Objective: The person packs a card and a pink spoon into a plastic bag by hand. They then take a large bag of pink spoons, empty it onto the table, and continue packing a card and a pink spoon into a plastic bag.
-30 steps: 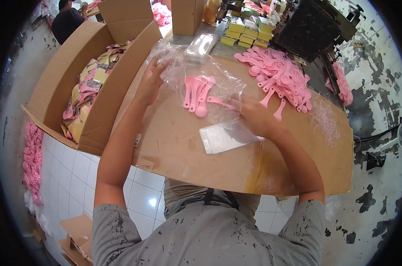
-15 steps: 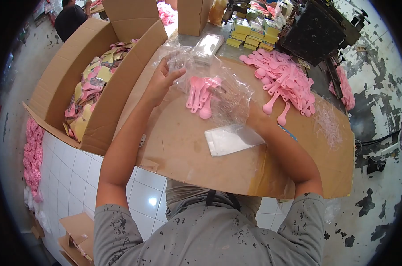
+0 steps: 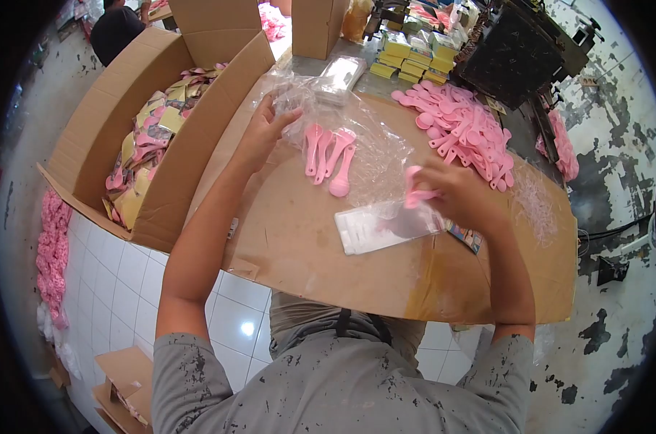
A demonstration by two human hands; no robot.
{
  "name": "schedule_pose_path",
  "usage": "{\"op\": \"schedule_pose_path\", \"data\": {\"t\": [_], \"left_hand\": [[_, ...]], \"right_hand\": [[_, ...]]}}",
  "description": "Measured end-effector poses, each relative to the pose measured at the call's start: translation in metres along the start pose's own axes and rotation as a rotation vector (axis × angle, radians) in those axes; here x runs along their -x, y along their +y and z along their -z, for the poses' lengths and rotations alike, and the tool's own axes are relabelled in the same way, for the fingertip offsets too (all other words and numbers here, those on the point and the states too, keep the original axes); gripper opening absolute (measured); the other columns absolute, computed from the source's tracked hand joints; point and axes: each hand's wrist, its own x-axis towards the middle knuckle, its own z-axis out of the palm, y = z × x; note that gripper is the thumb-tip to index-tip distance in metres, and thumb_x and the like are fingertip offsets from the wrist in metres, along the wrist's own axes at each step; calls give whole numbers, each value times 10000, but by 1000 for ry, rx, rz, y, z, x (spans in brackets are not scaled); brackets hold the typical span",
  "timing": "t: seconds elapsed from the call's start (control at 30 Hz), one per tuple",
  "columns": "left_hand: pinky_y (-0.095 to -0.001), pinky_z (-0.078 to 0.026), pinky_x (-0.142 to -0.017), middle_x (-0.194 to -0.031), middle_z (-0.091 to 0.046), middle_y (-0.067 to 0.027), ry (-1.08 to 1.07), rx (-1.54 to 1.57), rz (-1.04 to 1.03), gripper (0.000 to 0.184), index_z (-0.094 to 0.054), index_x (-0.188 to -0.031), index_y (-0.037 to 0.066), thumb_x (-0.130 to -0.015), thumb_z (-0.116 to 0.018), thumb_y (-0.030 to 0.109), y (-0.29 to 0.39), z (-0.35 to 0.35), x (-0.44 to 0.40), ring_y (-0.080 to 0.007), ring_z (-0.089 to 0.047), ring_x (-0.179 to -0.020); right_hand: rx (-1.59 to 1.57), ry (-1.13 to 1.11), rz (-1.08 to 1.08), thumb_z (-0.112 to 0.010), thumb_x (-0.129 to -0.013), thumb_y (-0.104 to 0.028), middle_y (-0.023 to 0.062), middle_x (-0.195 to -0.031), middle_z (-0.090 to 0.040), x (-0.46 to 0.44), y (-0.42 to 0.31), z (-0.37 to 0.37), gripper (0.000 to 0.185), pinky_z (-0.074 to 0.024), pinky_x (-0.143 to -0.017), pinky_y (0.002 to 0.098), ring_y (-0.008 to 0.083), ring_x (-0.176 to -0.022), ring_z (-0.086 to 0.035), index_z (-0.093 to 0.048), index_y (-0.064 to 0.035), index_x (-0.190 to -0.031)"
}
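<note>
My left hand (image 3: 264, 134) is at the upper left of the cardboard-covered table, thumb and fingers apart, against the edge of a crumpled clear plastic bag (image 3: 375, 134). Several pink plastic spoons (image 3: 330, 155) lie side by side at the bag, some with round scoop ends. My right hand (image 3: 454, 189) has its fingers closed around pink spoon pieces (image 3: 418, 194); how many is hidden. Below it lies a flat stack of whitish, translucent sleeves (image 3: 371, 233). A colourful printed card (image 3: 465, 236) shows by my right wrist.
A large pile of pink spoons (image 3: 465, 134) lies at the right. On the left stands an open carton (image 3: 190, 155) filled with packed spoons and cards. Behind are yellow card stacks (image 3: 415, 54), clear sleeves (image 3: 340, 76) and a black machine (image 3: 512, 58). Another person (image 3: 116, 32) is at the far left.
My right hand has come out from behind the clear bag and moved right, with pink spoon pieces now showing in its fingers. The spoons at the bag lie more spread out. My left hand has barely moved.
</note>
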Motion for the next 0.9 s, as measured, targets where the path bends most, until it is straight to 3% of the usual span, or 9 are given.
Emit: {"op": "schedule_pose_path", "data": {"t": [0.1,0.17,0.3,0.4,0.47,0.67,0.73,0.83,0.9], "left_hand": [[-261,-455,-769,-1286,-626,-63,8,0,-31,745,-417,-1502,61,-902,-753,347,-4,0,-1,-109,-589,-1100],[-235,-424,-688,-1244,-638,-49,10,-42,-21,726,-427,-1496,67,-906,-744,346,-5,1,-2,-77,-588,-1009],[-212,-366,-614,-1190,-647,-33,56,19,-52,713,-439,-1492,70,-907,-736,347,-18,1,-7,-43,-561,-904],[-208,-371,-615,-1179,-648,-33,50,21,-60,723,-440,-1492,62,-903,-741,353,-19,3,-6,-40,-561,-893],[-207,-376,-619,-1180,-647,-35,38,8,-51,727,-437,-1492,53,-903,-742,352,-20,3,-8,-41,-560,-894],[-206,-380,-619,-1201,-636,-45,59,-1,-44,728,-421,-1502,47,-914,-733,342,-21,1,-7,-58,-572,-934],[-225,-437,-697,-1243,-623,-70,43,17,-34,729,-411,-1504,34,-919,-731,328,-16,1,-4,-88,-587,-1018],[-313,-466,-926,-1374,-571,-95,-7,29,-37,761,-382,-1536,60,-915,-723,336,-19,6,-9,-167,-545,-1234],[-347,-471,-1012,-1420,-553,-99,-31,42,-35,771,-375,-1551,83,-912,-721,341,-23,4,-9,-196,-524,-1314]], "right_hand": [[24,145,-244,-718,-810,-32,83,-1075,-656,17,35,36,296,-552,-741,401,316,-880,-687,-708,-117,-1094],[308,297,-303,-735,-766,13,83,-1050,-661,10,62,48,293,-547,-780,388,312,-884,-689,-689,-71,-1043],[529,481,-73,-725,-787,-4,116,-1065,-656,0,73,38,294,-520,-868,405,322,-985,-664,-673,-41,-1074],[-61,-34,-148,-678,-827,9,142,-1181,-634,-5,34,9,374,-464,-989,434,331,-1116,-616,-643,-55,-1195],[-112,-334,-147,-650,-855,12,137,-1299,-617,-20,2,-22,439,-427,-1063,438,317,-1224,-582,-625,-90,-1281],[173,171,332,-689,-895,-182,147,-1469,-532,-73,11,-95,497,-369,-1169,434,328,-1367,-503,-582,-40,-1360],[354,205,391,-698,-895,-248,154,-1455,-532,-83,10,-98,516,-354,-1180,440,342,-1365,-496,-577,-24,-1344],[561,-97,297,-643,-923,-276,152,-1427,-563,-85,11,-88,533,-307,-1212,477,351,-1405,-465,-540,-38,-1389],[420,-101,295,-619,-938,-239,175,-1373,-594,-77,15,-88,440,-348,-1174,482,363,-1365,-497,-585,-36,-1327]]}}
